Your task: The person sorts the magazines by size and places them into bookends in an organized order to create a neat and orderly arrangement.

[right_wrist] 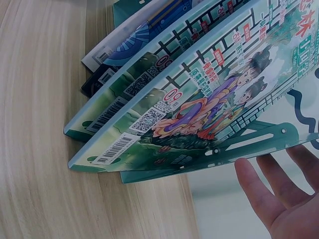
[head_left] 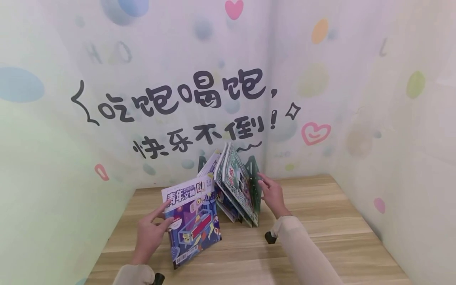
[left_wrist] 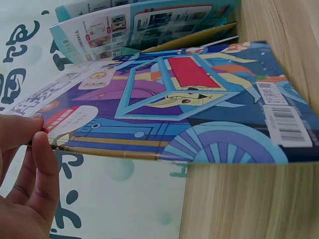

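My left hand pinches the left edge of a purple-blue magazine, which stands tilted over the tabletop. In the left wrist view, thumb and fingers meet on the edge of its cover. Right of it, several magazines lean in a dark green bookend; the front one has a green illustrated cover. My right hand is at the outer edge of the bookend, its fingers fairly straight and touching or nearly touching it. The right thumb cannot be made out.
The wood-grain table extends in front of and beside the bookend. Printed wall sheets with black lettering stand close behind and at both sides. A dark wrist strap piece shows by the right sleeve.
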The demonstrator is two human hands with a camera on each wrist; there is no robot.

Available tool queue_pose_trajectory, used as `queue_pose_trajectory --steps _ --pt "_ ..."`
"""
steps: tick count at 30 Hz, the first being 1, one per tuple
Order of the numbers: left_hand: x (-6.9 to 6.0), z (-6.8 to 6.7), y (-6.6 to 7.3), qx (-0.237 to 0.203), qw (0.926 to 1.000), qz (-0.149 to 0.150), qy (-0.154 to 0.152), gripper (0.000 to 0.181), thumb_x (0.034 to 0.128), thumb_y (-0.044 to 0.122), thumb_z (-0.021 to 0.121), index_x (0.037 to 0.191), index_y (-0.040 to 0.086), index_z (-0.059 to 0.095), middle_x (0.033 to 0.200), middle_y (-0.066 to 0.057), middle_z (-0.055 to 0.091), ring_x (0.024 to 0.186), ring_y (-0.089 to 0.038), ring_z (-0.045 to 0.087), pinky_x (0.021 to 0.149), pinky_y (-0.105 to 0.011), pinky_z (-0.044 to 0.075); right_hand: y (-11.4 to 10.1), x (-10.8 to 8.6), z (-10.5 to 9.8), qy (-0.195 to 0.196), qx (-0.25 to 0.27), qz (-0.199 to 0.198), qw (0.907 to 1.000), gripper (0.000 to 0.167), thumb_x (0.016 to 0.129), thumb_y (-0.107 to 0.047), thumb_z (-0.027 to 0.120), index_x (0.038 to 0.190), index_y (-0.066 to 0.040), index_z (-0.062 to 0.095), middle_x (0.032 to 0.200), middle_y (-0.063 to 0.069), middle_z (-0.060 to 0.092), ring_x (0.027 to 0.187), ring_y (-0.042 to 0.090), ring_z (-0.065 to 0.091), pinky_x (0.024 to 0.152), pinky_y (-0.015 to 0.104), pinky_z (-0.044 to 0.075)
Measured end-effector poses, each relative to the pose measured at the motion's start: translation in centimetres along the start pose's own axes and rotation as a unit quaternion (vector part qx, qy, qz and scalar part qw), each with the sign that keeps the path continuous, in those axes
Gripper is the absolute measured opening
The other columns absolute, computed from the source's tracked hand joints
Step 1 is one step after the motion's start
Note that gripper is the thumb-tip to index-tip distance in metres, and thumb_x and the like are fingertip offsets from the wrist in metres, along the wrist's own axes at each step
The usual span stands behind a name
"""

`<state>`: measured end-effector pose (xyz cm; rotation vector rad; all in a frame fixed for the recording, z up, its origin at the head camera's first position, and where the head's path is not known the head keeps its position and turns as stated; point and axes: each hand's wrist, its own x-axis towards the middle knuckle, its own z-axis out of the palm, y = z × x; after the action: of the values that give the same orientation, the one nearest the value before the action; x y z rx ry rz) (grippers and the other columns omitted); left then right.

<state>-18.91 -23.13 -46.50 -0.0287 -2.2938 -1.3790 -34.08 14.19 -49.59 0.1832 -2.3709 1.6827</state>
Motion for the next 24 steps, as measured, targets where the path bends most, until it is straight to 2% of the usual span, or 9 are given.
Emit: queue_pose_trajectory --steps 6,15,20,24 --pt "0.2 0.6 0.0 -0.042 0.9987 -0.026 0.009 0.049 0.0851 0.005 0.074 0.131 0.019 0.064 0.097 -0.017 0.065 0.079 -0.026 0.063 0.058 -0.03 0.059 -0.1 0.1 0.0 0.001 0.0 -0.001 1.0 0.038 0.101 -0.023 0.053 0.138 -0.017 0.056 0.136 0.013 0.056 0.113 0.033 0.058 0.064 0.037 0.06" --pt "0.4 1.2 0.4 -0.03 0.9975 -0.064 0.009 0.049 0.0876 0.01 0.073 0.134 0.021 0.061 0.096 -0.016 0.064 0.071 -0.022 0.063 0.056 -0.03 0.058 0.1 0.1 0.1 0.002 0.004 -0.006 1.0 0.037 0.101 -0.021 0.055 0.137 -0.016 0.058 0.135 0.015 0.057 0.113 0.033 0.059 0.064 0.037 0.06" --pt "0.7 1.4 0.3 -0.043 0.9964 -0.069 0.021 0.05 0.0865 0.007 0.073 0.133 0.02 0.061 0.094 -0.018 0.064 0.061 -0.02 0.064 0.051 -0.027 0.055 0.1 0.1 0.1 0.002 0.007 -0.005 1.0 0.037 0.101 -0.022 0.054 0.137 -0.016 0.057 0.135 0.014 0.056 0.114 0.033 0.058 0.067 0.043 0.06" --pt "1.0 1.8 0.2 -0.055 0.9957 -0.068 0.031 0.05 0.0865 0.007 0.073 0.133 0.021 0.062 0.092 -0.017 0.064 0.062 -0.021 0.064 0.051 -0.027 0.056 0.0 0.1 0.0 0.001 0.009 -0.001 1.0 0.036 0.101 -0.023 0.054 0.137 -0.02 0.058 0.137 0.013 0.055 0.114 0.033 0.057 0.07 0.048 0.059"
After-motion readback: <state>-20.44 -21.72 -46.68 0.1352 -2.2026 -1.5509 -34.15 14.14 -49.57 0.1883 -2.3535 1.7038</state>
